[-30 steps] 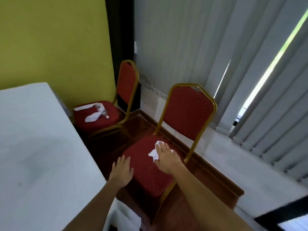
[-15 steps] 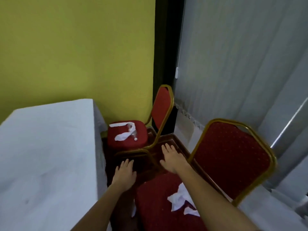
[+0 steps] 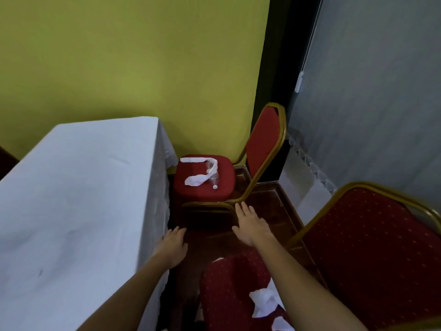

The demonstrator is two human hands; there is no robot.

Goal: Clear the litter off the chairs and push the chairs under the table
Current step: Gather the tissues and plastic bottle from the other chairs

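Litter-clearing is the step in hand, I'd judge: nothing is being held, both chairs are w/ rubbish on them, neither is under the table yet. The left hand (image 3: pixel 172 249) is hovering open, fingers spread, palm down, at lower centre of frame just beside the hanging edge of the white cloth-covered table (image 3: pixel 71 199); can't tell if it's touching the cloth. The right hand (image 3: pixel 253 225) is also hanging open and empty, fingers pointing up-frame, reaching toward the far red padded chair w/ gold metal frame (image 3: pixel 229 173) at frame centre. On that seat a long white paper strip (image 3: pixel 202 173) is lying draped over a clear crushed plastic bottle w/ white cap (image 3: pixel 213 180), well apart from both hands, above the right fingertips in frame. The near red dotted chair (image 3: pixel 238 283) at bottom is carrying crumpled white tissue (image 3: pixel 263 304), lying just left of the right forearm. Next move probably calls for closing fingers on strip & bottle together; bottle could roll.
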